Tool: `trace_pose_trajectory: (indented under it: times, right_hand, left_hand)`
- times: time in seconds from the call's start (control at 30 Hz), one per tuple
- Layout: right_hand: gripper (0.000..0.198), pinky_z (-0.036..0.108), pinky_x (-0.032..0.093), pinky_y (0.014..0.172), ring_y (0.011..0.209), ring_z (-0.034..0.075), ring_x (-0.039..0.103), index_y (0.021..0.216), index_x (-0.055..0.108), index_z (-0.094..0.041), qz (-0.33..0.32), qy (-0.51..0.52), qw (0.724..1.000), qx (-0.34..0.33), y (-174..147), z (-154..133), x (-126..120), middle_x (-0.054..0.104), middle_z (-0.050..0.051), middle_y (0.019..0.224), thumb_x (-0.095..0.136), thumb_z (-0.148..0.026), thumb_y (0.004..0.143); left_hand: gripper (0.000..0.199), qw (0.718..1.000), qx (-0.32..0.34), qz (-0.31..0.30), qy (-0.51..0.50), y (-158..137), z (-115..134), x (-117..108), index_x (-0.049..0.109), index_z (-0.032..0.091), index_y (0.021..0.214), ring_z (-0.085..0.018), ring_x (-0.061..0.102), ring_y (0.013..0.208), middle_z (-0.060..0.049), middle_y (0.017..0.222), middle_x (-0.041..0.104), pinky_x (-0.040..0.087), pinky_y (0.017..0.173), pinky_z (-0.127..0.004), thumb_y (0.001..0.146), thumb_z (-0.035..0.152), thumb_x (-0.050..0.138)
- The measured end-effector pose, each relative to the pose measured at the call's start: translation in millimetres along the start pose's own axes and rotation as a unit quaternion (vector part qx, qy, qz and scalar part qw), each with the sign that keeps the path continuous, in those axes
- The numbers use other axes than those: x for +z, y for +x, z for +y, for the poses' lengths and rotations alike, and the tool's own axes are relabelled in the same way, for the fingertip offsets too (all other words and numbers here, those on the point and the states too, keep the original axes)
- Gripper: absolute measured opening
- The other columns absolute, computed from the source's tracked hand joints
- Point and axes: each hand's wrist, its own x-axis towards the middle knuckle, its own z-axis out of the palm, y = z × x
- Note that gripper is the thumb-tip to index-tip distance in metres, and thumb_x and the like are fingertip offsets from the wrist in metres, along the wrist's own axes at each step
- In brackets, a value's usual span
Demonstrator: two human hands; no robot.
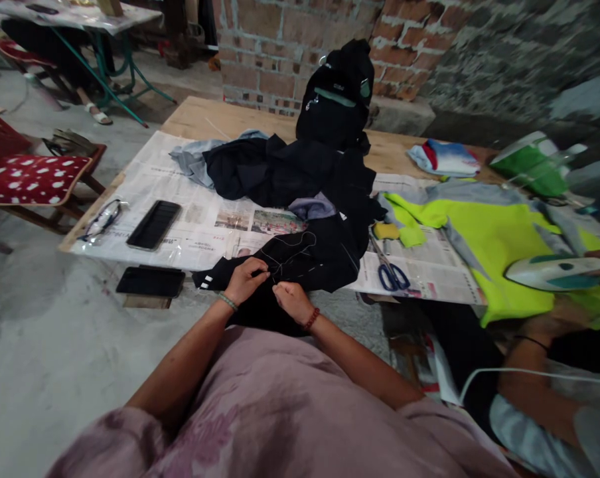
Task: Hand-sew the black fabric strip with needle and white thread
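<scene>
A dark garment [324,255] lies along the table's front edge, with short white stitches across it. Over it loops a loose white thread [304,240], which runs down to my fingertips. My left hand [245,281], wearing a pale bracelet, is closed, thumb and forefinger pinching the thread. Close beside it, my right hand [296,303], with a reddish bead bracelet, is also closed in a pinch at the garment's edge. What sits between its fingertips is too small to make out. Blue-handled scissors [392,275] and a yellow sponge-like block [386,230] lie to the right.
More dark clothing [270,169] and a black backpack [332,99] stand behind. Two phones, one a dark phone [154,226], lie left. At right, a co-worker's hand holds an iron [553,271] on a neon-yellow garment [494,232]. Newspaper [195,226] covers the table.
</scene>
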Motion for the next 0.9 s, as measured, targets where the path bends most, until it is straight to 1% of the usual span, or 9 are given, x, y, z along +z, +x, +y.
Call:
trace_pose_trajectory:
  times: [0.2, 0.3, 0.4, 0.57, 0.73, 0.83, 0.9]
  right_hand:
    - [0.031, 0.019, 0.022, 0.042, 0.041, 0.005, 0.028, 0.049, 0.034, -0.019, 0.021, 0.071, 0.996, 0.05, 5.7, 4.2, 4.7, 0.031, -0.006, 0.041, 0.041, -0.036, 0.074]
    - [0.032, 0.02, 0.021, 0.041, 0.04, 0.005, 0.027, 0.049, 0.034, -0.019, 0.008, 0.063, 0.997, 0.043, 2.3, 6.2, 5.4, 0.033, -0.006, 0.041, 0.042, -0.037, 0.074]
    - [0.034, 0.02, 0.021, 0.041, 0.041, 0.005, 0.027, 0.048, 0.035, -0.018, 0.007, 0.052, 0.998, 0.035, 2.9, 6.0, 4.4, 0.033, -0.006, 0.041, 0.041, -0.038, 0.075]
    - [0.03, 0.019, 0.022, 0.042, 0.042, 0.005, 0.029, 0.049, 0.036, -0.018, 0.02, 0.036, 0.998, 0.042, 12.1, 3.1, 5.3, 0.032, -0.006, 0.041, 0.04, -0.033, 0.074]
    - [0.034, 0.019, 0.02, 0.041, 0.041, 0.004, 0.028, 0.048, 0.035, -0.018, -0.01, 0.024, 0.999, 0.034, -2.4, 5.6, 6.3, 0.034, -0.006, 0.042, 0.042, -0.037, 0.075]
    - [0.033, 0.019, 0.02, 0.04, 0.04, 0.004, 0.028, 0.048, 0.036, -0.017, -0.015, 0.029, 0.998, 0.046, -7.3, 5.1, 2.5, 0.034, -0.006, 0.041, 0.042, -0.037, 0.075]
    - [0.032, 0.018, 0.02, 0.039, 0.039, 0.004, 0.028, 0.049, 0.036, -0.017, -0.017, 0.052, 0.996, 0.064, -5.5, 1.5, -1.1, 0.033, -0.006, 0.039, 0.042, -0.037, 0.074]
  left_hand:
    - [0.005, 0.999, 0.019, -0.029, -0.005, -1.0, 0.9, -0.9, 0.061, 0.017, 0.074, -0.013, 0.058, 0.081, -0.004, 0.085, 0.061, 0.047, 0.075, -0.027, 0.076, 0.021, 0.06]
    - [0.004, 1.0, 0.009, -0.012, 0.002, -1.5, 0.7, -0.4, 0.061, 0.017, 0.074, -0.014, 0.058, 0.082, -0.004, 0.084, 0.061, 0.047, 0.077, -0.028, 0.076, 0.021, 0.06]
    - [0.004, 1.0, 0.012, -0.001, 0.004, -2.4, 0.3, 2.0, 0.061, 0.017, 0.075, -0.013, 0.058, 0.082, -0.004, 0.084, 0.06, 0.047, 0.077, -0.027, 0.076, 0.02, 0.06]
    - [0.004, 0.999, 0.031, -0.023, 0.018, -3.1, -1.0, 4.5, 0.061, 0.017, 0.075, -0.013, 0.058, 0.08, -0.004, 0.084, 0.06, 0.047, 0.074, -0.026, 0.077, 0.016, 0.057]
    - [0.004, 1.0, 0.004, 0.02, 0.005, 1.5, -1.9, 2.9, 0.06, 0.017, 0.075, -0.014, 0.057, 0.083, -0.004, 0.083, 0.06, 0.047, 0.078, -0.029, 0.076, 0.021, 0.059]
    - [0.005, 1.0, -0.011, 0.007, -0.013, 3.8, -0.3, -0.6, 0.061, 0.018, 0.078, -0.015, 0.057, 0.083, -0.003, 0.083, 0.06, 0.046, 0.081, -0.031, 0.076, 0.022, 0.059]
    - [0.011, 0.999, -0.016, -0.006, -0.045, 3.3, 1.8, -4.8, 0.061, 0.018, 0.085, -0.016, 0.056, 0.088, -0.005, 0.09, 0.061, 0.046, 0.084, -0.032, 0.076, 0.022, 0.058]
